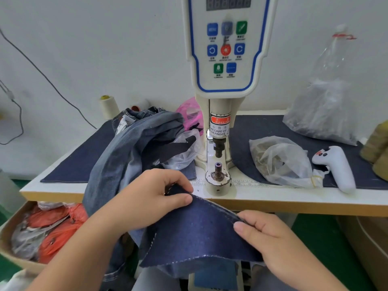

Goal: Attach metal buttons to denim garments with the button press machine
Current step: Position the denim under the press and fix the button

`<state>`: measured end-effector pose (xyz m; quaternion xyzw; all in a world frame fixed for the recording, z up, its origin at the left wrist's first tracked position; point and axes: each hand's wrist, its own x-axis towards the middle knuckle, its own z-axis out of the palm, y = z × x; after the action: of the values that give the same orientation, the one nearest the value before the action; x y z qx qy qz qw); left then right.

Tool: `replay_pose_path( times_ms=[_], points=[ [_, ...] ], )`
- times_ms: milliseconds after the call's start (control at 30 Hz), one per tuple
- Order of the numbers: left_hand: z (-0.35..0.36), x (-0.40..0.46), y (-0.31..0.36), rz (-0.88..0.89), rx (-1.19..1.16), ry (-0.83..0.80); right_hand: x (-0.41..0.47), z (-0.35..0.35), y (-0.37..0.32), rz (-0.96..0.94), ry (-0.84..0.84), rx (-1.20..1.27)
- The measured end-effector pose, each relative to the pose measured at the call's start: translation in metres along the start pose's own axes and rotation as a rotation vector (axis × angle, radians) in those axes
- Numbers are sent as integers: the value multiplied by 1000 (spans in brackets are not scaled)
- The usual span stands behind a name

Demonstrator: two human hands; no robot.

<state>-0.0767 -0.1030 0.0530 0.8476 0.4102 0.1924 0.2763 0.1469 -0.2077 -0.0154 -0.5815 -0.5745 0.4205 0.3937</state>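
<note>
A dark blue denim piece (195,234) is stretched in front of the table edge, below the button press machine (225,59). My left hand (151,198) pinches its upper left edge between thumb and fingers. My right hand (270,238) pinches its right edge the same way. The machine's lower die (218,172) stands bare on its round base, with the upper punch (218,147) raised above it. A heap of washed denim garments (134,148) lies on the table to the left of the machine.
Clear plastic bags (279,162) of small parts lie to the right of the machine, with a larger bag (323,110) behind. A white handheld controller (336,166) rests at the right. A cardboard box (12,246) with orange bags sits low on the left. Thread cone (108,107) stands at the back.
</note>
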Motion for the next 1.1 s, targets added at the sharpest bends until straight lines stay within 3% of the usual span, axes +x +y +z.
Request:
replay_pose_path(
  times_ms=[167, 433, 633, 800, 967, 1100],
  points=[
    [11, 11, 2, 10, -104, 86, 6, -11, -9, 10, -82, 20],
    [9, 22, -1, 18, -200, 36, 15, -22, -5, -32, -27, -26],
    [15, 25, -5, -139, -308, -72, 18, -28, -7, -35, -36, -61],
    [19, 27, -5, -268, -478, -6, 20, -32, -7, -39, -23, -156],
    [22, 31, 5, -232, -513, 22, 23, -43, -6, 23, -17, -189],
    [29, 42, 10, -180, -487, 81, 27, -37, -7, 53, 118, -10]
  ],
)
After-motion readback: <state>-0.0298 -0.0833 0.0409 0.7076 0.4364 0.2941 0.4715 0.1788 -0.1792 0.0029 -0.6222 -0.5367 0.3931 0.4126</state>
